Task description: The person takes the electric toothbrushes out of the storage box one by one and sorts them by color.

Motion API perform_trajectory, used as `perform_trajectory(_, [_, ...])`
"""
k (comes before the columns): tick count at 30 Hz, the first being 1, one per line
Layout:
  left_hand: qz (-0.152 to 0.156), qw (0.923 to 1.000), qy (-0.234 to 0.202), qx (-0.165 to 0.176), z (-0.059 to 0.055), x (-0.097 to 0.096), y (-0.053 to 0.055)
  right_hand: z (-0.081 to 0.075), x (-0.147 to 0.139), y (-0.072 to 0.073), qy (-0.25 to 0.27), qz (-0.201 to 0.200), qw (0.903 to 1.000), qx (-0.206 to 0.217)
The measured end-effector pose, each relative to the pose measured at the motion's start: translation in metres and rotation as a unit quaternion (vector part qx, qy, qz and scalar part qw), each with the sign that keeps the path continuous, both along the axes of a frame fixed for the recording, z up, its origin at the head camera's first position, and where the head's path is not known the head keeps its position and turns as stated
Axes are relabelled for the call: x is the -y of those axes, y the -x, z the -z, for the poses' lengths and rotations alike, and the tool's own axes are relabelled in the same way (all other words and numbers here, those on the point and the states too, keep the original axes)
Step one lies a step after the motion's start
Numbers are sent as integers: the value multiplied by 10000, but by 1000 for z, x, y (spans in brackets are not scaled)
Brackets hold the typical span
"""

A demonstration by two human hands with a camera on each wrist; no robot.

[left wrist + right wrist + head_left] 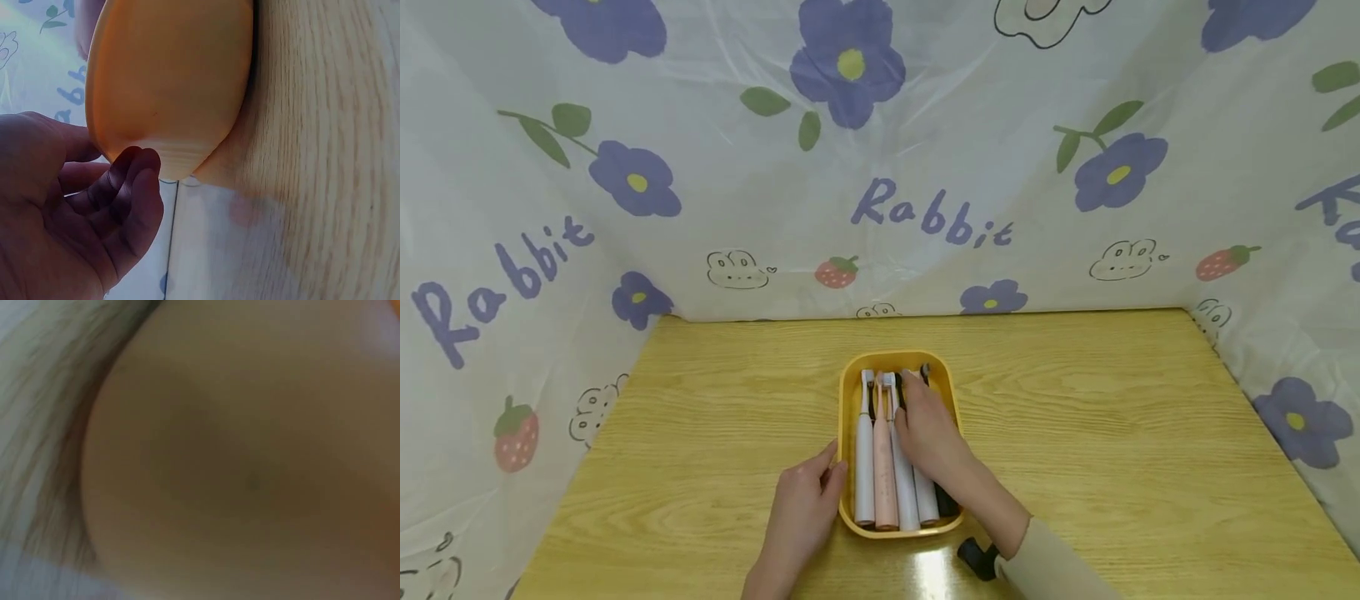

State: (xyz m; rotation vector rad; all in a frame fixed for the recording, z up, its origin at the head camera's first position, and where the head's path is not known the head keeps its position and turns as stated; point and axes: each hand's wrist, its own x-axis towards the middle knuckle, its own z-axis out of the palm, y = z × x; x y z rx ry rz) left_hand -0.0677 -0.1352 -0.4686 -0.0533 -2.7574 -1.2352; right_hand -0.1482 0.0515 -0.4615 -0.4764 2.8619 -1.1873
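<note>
Your electric toothbrushes sit in the yellow tray [898,532], side by side, heads at the far end: white toothbrush [864,475] leftmost, then pink toothbrush [885,483], middle white toothbrush [906,492], right-hand white toothbrush [927,498], and black toothbrush [947,502] by the right wall, partly under your arm. Your right hand [931,427] is in over the tray's far right half, back of hand up, wrist crossing the right side above the rim, forearm slanting in from lower right. Its thumb side faces left, over the middle white handle; fingers point away from you toward the brush heads. Can't tell whether those fingers pinch a brush: fingertips are hidden in the head view, and the right wrist view is too blurred. Your left hand [801,504] is outside the tray at its left wall, forearm coming up from below, fingers bent, thumb and fingers pinching the rim. Left wrist view has the bent fingertips [147,159] close against the outer wall. Beige sleeve [1052,567] on your right arm, black fitting [977,558] beside that wrist. Tray rests on the wood-grain table [722,408]; Rabbit-print cloth [925,150] hangs behind.
</note>
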Motion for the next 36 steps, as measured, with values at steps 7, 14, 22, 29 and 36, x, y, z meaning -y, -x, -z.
perform_trajectory(7, [-23,9999,-66,137,-1,1,1,1,5,16,687,392,9917,1018])
perform_trajectory(14, [6,9997,152,185,-2,0,2,-2,1,30,1064,469,9851,1268])
perform_trajectory(22, [-81,9991,309,287,-2,0,2,-1,-5,35,2406,811,9474,1946])
perform_trajectory(29, [-114,9988,363,303,-3,-2,1,-3,-8,32,2788,652,9399,1860])
perform_trajectory(36, [-109,9987,466,155,-6,-3,0,-8,-15,24,2797,168,9343,2205])
